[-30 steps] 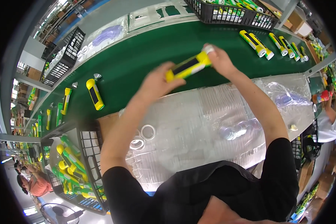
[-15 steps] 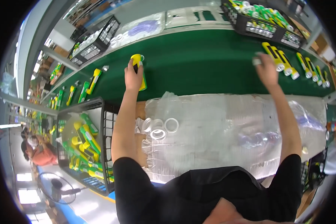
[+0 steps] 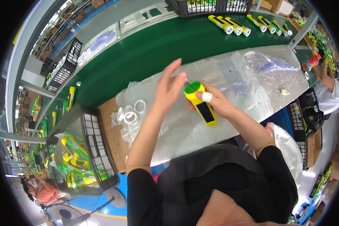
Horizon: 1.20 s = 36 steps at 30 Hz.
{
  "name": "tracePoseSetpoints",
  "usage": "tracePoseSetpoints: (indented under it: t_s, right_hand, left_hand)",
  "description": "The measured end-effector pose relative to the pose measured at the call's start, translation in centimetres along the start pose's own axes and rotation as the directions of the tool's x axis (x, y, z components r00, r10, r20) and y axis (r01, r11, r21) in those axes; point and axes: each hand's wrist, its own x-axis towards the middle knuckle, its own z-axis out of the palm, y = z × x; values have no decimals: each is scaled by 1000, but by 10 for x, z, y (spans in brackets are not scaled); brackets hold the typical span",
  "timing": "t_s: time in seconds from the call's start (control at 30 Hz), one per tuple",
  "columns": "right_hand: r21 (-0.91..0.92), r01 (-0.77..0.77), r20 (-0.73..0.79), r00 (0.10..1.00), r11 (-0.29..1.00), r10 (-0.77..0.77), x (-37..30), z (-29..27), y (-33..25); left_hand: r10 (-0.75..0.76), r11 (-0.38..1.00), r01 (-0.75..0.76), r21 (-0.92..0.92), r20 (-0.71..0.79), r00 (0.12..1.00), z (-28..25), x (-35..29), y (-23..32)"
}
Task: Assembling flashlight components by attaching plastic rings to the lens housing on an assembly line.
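Observation:
Over the bench, my right hand [image 3: 218, 101] is wrapped round a yellow flashlight body [image 3: 205, 109] with a long black panel. White tape covers one of its digits. The body tilts, its wide end up and toward my left hand; that end shows a green inside and thin dark wires [image 3: 189, 83]. Beside the wires is my left hand [image 3: 170, 88], open, its fingers stretched out and its tips close to them. Whether a fingertip touches a wire I cannot tell. White rings [image 3: 139, 107] lie on the plastic-wrapped bench top [image 3: 169, 139] left of the hands.
A black crate [image 3: 98, 145] of yellow-green flashlight parts stands at left. Beyond the bench runs a green conveyor belt [image 3: 139, 56] with finished-looking flashlights [image 3: 224, 25] at its far right. More crates [image 3: 214, 8] stand behind it. Clear plastic bags [image 3: 271, 66] lie at the bench's right.
The flashlight body has come from the belt to above the bench, passing from my left hand to my right. Both hands have drawn in together. The view has turned.

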Motion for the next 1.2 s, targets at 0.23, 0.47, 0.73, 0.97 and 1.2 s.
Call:
tracePoseSetpoints:
  t_s: [0.23, 0.47, 0.73, 0.97, 1.2]
  right_hand:
    - [0, -73, 72, 995, 997, 73, -66, 7, 7]
    - [25, 0, 17, 1000, 1000, -1, -75, 13, 29]
    - [80, -19, -1, 1000, 997, 19, -83, 8, 36]
    - [-4, 116, -168, 979, 993, -115, -74, 3, 50]
    - [244, 12, -215, 976, 970, 42, -87, -22, 33]
  left_hand:
    - [-321, 911, 391, -132, 367, 873, 21, -43, 33]
    - [317, 933, -353, 70, 305, 898, 30, -67, 38]
    - [462, 762, -589, 268, 411, 786, 26, -55, 38]
    - [423, 791, -584, 181, 527, 737, 46, -55, 33]
    - [141, 879, -254, 405, 288, 947, 57, -53, -47]
